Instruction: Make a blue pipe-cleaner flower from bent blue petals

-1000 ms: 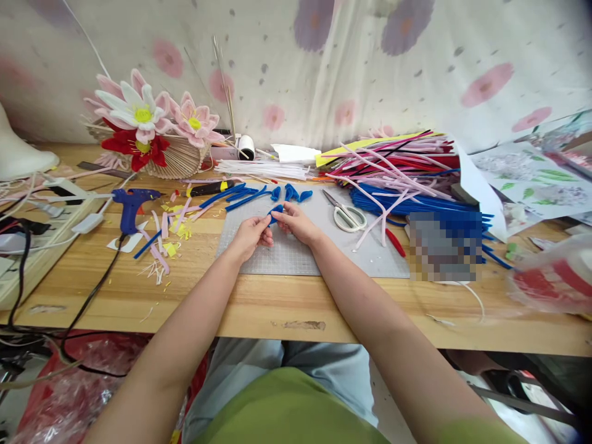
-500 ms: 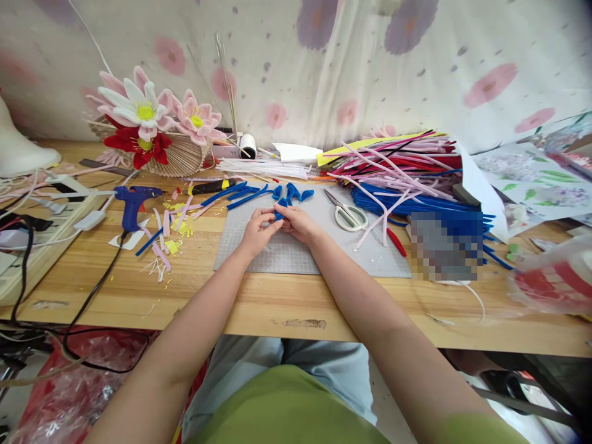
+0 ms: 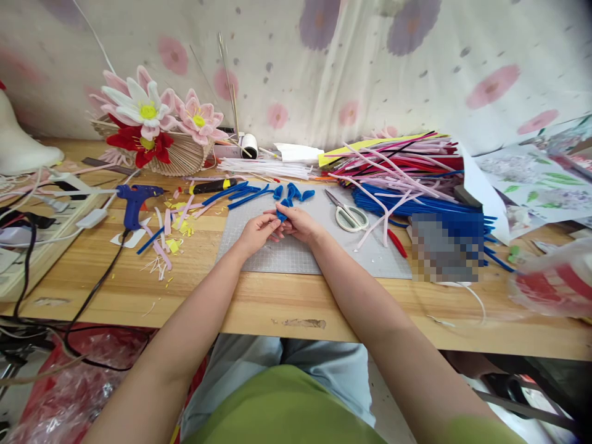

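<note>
Over the grey cutting mat (image 3: 296, 262), my left hand (image 3: 258, 234) and my right hand (image 3: 301, 223) meet, both closed on a small blue pipe-cleaner petal (image 3: 281, 216). Fingers cover much of it. Just beyond my fingertips lie several finished-looking blue pipe-cleaner petals (image 3: 306, 195) on the mat. To their left are loose blue pipe cleaners (image 3: 250, 195). Scissors (image 3: 350, 217) with pale handles rest on the mat, right of my right hand.
A blue glue gun (image 3: 134, 206) stands at left near pink and yellow scraps (image 3: 174, 245). Fuzzy flowers (image 3: 147, 112) sit behind it. Bundled blue pipe cleaners (image 3: 393, 203) lie at right, by a red pen-like object (image 3: 396, 243). A power strip (image 3: 28, 265) with cords occupies the far left.
My left hand's fingers have shifted slightly down and apart around the blue petal, showing more of it. My right hand stays nearly in place. The view has moved very slightly.
</note>
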